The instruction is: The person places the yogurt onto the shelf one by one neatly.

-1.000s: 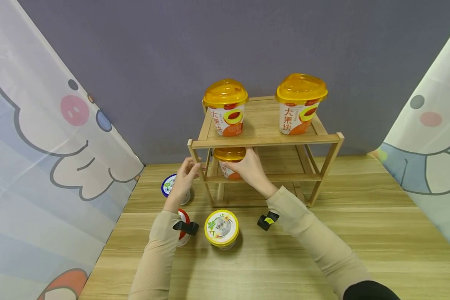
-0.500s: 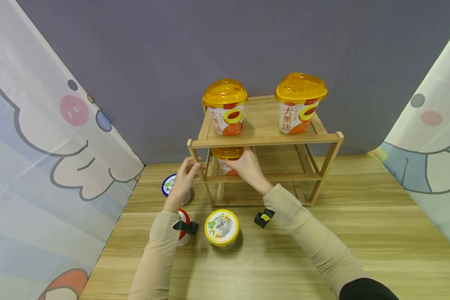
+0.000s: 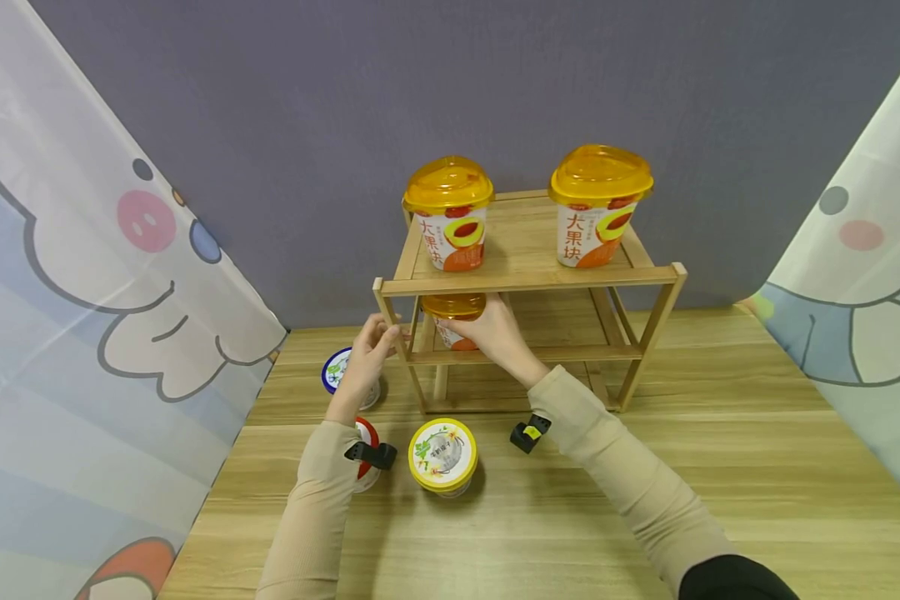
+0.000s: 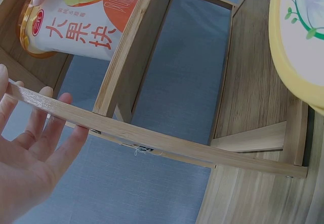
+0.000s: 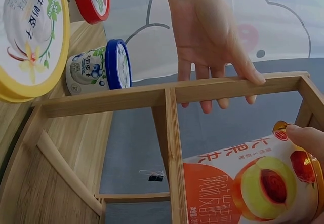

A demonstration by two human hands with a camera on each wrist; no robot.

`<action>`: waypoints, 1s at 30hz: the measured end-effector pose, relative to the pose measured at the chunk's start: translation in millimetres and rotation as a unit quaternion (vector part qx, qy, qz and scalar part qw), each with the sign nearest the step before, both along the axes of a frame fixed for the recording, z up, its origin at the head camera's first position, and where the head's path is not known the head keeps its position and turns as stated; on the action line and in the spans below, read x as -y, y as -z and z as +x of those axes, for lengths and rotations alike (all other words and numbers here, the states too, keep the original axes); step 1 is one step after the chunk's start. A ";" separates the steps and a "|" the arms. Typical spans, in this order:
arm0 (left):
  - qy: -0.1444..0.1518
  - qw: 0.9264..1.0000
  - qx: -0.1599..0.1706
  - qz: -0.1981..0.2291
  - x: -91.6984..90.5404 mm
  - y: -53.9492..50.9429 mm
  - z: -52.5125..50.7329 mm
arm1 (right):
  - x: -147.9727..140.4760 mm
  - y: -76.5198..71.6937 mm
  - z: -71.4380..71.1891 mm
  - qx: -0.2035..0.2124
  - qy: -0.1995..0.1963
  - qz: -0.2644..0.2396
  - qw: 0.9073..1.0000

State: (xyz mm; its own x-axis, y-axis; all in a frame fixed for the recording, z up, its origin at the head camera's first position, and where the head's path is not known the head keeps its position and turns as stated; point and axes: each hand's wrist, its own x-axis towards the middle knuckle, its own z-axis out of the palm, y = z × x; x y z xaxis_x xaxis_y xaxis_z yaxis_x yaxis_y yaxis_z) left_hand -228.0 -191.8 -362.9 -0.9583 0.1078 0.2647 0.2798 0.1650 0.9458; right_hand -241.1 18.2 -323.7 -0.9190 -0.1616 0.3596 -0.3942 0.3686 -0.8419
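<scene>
On the middle tier of a wooden shelf rack, my right hand grips a white fruit cup with an orange lid. The right wrist view shows the cup's peach print and my right thumb near its lid; the other fingers are mostly hidden. My left hand holds the rack's left front post, thumb on one side and fingers behind it, as both wrist views show. Two matching fruit cups, one on the left and one on the right, stand upright on the top tier.
On the table, a yellow-lidded tub stands in front of the rack. A red-lidded tub is partly behind my left forearm. A blue-lidded tub stands left of the rack. A grey wall rises behind.
My right hand and the fruit cup it grips have shifted slightly back and left on the middle tier. The left hand stays on the post.
</scene>
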 end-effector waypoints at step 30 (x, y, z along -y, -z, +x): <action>0.003 1.000 -0.004 0.010 0.3 1.0 0.0 | -22.8 8.0 9.0 0.037 -0.017 -0.026 0.999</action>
